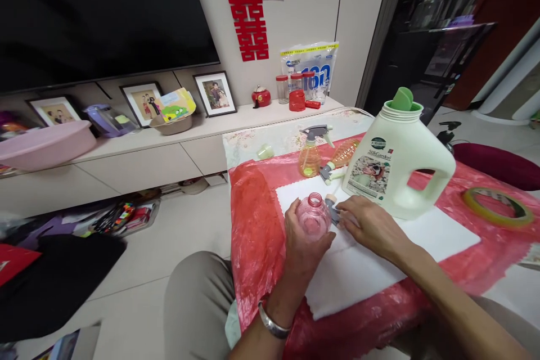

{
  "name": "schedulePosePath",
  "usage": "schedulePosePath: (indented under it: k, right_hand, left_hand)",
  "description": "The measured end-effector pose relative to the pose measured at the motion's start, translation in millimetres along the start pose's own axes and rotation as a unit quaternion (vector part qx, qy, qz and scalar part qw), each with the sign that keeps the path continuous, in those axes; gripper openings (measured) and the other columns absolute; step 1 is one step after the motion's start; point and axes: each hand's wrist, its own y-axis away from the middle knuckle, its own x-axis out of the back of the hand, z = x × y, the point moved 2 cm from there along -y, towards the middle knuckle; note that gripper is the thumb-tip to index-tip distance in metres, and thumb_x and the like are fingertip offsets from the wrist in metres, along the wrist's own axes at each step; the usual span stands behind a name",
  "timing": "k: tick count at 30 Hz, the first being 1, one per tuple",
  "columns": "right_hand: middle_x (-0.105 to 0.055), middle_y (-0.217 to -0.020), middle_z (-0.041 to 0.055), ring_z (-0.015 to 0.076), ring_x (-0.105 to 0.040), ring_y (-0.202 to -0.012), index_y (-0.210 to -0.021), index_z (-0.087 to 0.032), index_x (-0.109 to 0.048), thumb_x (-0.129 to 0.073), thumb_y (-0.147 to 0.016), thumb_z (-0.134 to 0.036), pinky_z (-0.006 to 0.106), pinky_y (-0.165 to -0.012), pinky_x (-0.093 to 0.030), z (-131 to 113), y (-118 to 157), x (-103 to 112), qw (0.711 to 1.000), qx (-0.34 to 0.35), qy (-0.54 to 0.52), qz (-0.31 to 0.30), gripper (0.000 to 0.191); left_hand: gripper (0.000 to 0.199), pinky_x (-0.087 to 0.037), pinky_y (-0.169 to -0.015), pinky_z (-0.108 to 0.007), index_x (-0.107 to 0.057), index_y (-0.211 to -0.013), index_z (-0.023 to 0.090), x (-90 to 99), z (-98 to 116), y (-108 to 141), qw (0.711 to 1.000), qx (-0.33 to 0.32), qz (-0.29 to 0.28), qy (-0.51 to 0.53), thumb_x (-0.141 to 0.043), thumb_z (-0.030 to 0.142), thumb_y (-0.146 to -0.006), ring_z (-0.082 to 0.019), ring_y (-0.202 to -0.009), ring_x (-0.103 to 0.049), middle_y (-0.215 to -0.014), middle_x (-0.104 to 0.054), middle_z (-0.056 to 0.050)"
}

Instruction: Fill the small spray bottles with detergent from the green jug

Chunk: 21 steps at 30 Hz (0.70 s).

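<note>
My left hand (300,250) is wrapped round a pink see-through bottle (314,220) with an open threaded neck. Just right of the bottle, my right hand (369,226) has its fingers closed on a grey spray head (332,210), apart from the bottle's neck. Both are over a white cloth (358,273). Beyond them stands an orange spray bottle (310,157) with its grey trigger top on, and a second orange spray bottle (343,153) lies on its side. A big pale green jug (399,157) with a green scoop in its mouth stands to the right.
Red plastic sheeting (255,214) covers the table under the cloth. A roll of tape (498,206) lies at the right, and a small pale green cup (265,151) at the back. Behind runs a low cabinet (139,171) with jars, photo frames and a pink basin (46,145).
</note>
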Motion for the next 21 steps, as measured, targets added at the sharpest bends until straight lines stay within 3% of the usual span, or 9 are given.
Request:
schedulePosePath:
  k: [2,5,11,16,19,21]
  right_hand:
    - [-0.055,-0.102,0.0069,0.0145,-0.052,-0.100,-0.114,-0.019,-0.070,-0.059,-0.089,-0.029,0.022,-0.084,-0.039,-4,-8,-10,0.997,-0.023,0.033,-0.067,0.029]
    - [-0.053,-0.105,0.0110,0.0192,-0.047,-0.106,-0.108,-0.011,-0.068,-0.065,-0.087,-0.028,0.025,-0.088,-0.036,-8,-12,-18,0.988,-0.064,0.071,-0.120,0.027]
    - [-0.054,-0.106,0.0101,0.0175,-0.048,-0.103,-0.108,-0.009,-0.066,-0.057,-0.088,-0.024,0.023,-0.085,-0.031,-9,-11,-13,0.984,-0.081,0.080,-0.139,0.027]
    - [-0.058,-0.101,0.0042,0.0087,-0.052,-0.087,-0.117,-0.015,-0.067,-0.049,-0.090,-0.033,0.020,-0.076,-0.033,4,-5,19,0.996,-0.040,0.031,-0.067,0.037]
    - [-0.058,-0.117,0.0009,0.0065,-0.057,-0.096,-0.130,-0.019,-0.063,-0.033,-0.099,-0.046,0.018,-0.082,-0.040,9,0,46,1.000,-0.021,0.000,0.018,0.051]
    - [-0.060,-0.113,0.0009,0.0054,-0.058,-0.090,-0.127,-0.017,-0.064,-0.027,-0.101,-0.052,0.017,-0.077,-0.040,11,3,62,0.994,-0.032,-0.015,0.108,0.057]
  left_hand:
    - [0.108,-0.041,-0.117,-0.053,-0.031,-0.145,0.020,-0.9,-1,0,1.000,-0.009,0.006,0.003,-0.088,0.030,-0.054,-0.038,-0.140,-0.048,-0.146,-0.047,-0.019]
    - [0.111,-0.041,-0.118,-0.053,-0.027,-0.147,0.019,-2.8,-2,0,0.999,-0.022,0.027,-0.005,-0.089,0.030,-0.056,-0.037,-0.141,-0.047,-0.149,-0.044,-0.021]
    - [0.102,-0.045,-0.116,-0.049,-0.031,-0.144,0.020,2.0,9,-1,1.000,0.014,0.003,0.007,-0.085,0.022,-0.056,-0.034,-0.138,-0.053,-0.147,-0.049,-0.018]
    - [0.102,-0.047,-0.113,-0.048,-0.035,-0.142,0.022,2.5,10,-1,0.999,0.035,0.027,0.015,-0.085,0.018,-0.053,-0.033,-0.134,-0.055,-0.145,-0.052,-0.015]
    - [0.098,-0.050,-0.109,-0.048,-0.038,-0.139,0.022,0.5,7,-2,0.998,0.042,0.043,0.016,-0.084,0.019,-0.053,-0.033,-0.129,-0.059,-0.141,-0.055,-0.015]
    - [0.093,-0.052,-0.106,-0.048,-0.040,-0.136,0.021,0.5,8,-2,0.998,0.048,0.038,0.019,-0.083,0.020,-0.053,-0.033,-0.127,-0.060,-0.138,-0.056,-0.015]
